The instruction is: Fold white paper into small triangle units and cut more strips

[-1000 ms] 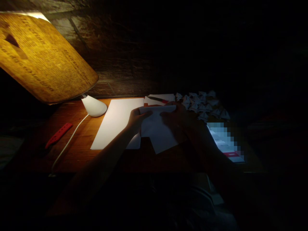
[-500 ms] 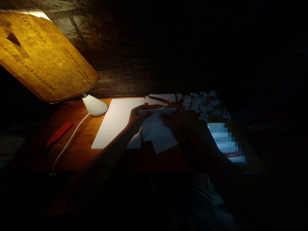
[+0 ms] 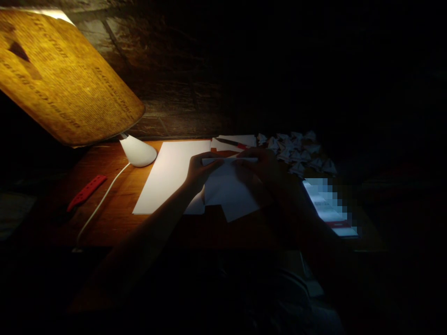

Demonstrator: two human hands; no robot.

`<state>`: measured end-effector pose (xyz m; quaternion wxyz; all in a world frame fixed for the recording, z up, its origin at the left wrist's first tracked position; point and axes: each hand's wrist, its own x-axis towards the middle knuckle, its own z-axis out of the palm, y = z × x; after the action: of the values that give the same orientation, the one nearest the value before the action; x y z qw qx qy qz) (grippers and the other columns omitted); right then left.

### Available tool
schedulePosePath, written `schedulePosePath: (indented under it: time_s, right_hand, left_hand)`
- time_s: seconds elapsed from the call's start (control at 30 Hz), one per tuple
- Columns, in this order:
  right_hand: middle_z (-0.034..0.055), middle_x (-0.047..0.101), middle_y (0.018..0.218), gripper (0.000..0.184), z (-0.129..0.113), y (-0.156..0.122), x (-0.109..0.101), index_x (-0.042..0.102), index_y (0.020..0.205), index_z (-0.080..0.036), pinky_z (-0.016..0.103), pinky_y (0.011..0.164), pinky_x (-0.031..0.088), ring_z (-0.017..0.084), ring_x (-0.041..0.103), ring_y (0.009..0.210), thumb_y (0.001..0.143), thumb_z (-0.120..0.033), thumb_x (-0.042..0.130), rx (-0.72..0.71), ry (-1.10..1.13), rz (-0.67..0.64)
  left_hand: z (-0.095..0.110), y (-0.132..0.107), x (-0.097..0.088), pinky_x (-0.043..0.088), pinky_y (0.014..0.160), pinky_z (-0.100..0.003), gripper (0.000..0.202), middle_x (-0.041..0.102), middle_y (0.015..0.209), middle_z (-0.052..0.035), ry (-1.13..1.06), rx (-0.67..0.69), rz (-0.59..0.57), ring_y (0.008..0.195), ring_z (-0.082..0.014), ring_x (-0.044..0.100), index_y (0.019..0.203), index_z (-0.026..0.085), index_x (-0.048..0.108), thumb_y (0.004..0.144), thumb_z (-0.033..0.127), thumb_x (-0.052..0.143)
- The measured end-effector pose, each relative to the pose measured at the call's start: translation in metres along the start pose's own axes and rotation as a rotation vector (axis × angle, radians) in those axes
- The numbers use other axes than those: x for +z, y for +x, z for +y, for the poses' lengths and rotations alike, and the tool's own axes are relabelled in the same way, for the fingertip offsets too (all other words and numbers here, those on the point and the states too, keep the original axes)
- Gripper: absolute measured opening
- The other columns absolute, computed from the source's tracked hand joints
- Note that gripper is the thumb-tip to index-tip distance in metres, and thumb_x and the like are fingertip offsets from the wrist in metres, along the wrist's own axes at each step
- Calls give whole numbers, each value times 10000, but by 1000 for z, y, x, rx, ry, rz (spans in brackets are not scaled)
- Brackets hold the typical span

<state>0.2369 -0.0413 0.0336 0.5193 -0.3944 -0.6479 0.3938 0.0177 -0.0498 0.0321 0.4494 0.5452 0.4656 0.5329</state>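
A white sheet of paper [image 3: 226, 193] lies half-folded on the wooden table [image 3: 118, 218] in front of me. My left hand [image 3: 198, 173] pinches its upper left edge, fingers closed on the fold. My right hand [image 3: 260, 170], dark in shadow, holds the upper right part of the same sheet along the folded top edge. A larger flat white sheet [image 3: 171, 177] lies underneath, to the left.
A lit lampshade [image 3: 63, 79] hangs over the left, its white base [image 3: 138, 151] and cord [image 3: 99, 204] on the table. A red strip [image 3: 86, 191] lies far left. Several small folded paper pieces [image 3: 296, 151] are piled at back right. A glowing screen [image 3: 330, 207] lies right.
The top edge of the sheet has been folded down flatter and narrower. Both hands stayed on the fold, the right hand shifting slightly up along it.
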Motion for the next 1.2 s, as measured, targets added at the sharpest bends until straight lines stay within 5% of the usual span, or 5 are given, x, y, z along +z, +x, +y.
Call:
schedulePosePath:
  time_s: [0.63,0.87,1.03,1.2]
  right_hand:
    - [19,715,705,164,-2,-2,4,731,716,-197,272,608,478,150,618,659,771,-350,747,193,-76,-69]
    - [19,696,666,198,1,-2,2,725,701,-201,278,583,446,167,606,648,812,-366,715,232,-237,-39]
    - [36,756,748,151,-9,-4,-2,742,735,-194,278,623,487,168,641,687,776,-339,730,209,-230,-192]
    - [47,776,771,186,-17,-5,-3,774,756,-197,292,621,496,185,664,691,789,-378,749,194,-225,-306]
  left_hand:
    - [-2,0,1,386,496,-231,323,668,617,-33,-42,-161,-56,538,-117,553,695,137,771,656,414,932]
    - [-9,5,1,347,493,-236,369,620,578,-12,-20,-158,17,521,-104,513,628,147,727,638,452,935]
    - [-5,1,0,248,468,-235,450,499,518,30,15,-190,-66,473,-73,407,537,170,614,639,478,925]
    - [-2,-2,3,278,473,-232,370,551,535,17,93,-187,-171,485,-85,443,588,166,690,678,467,886]
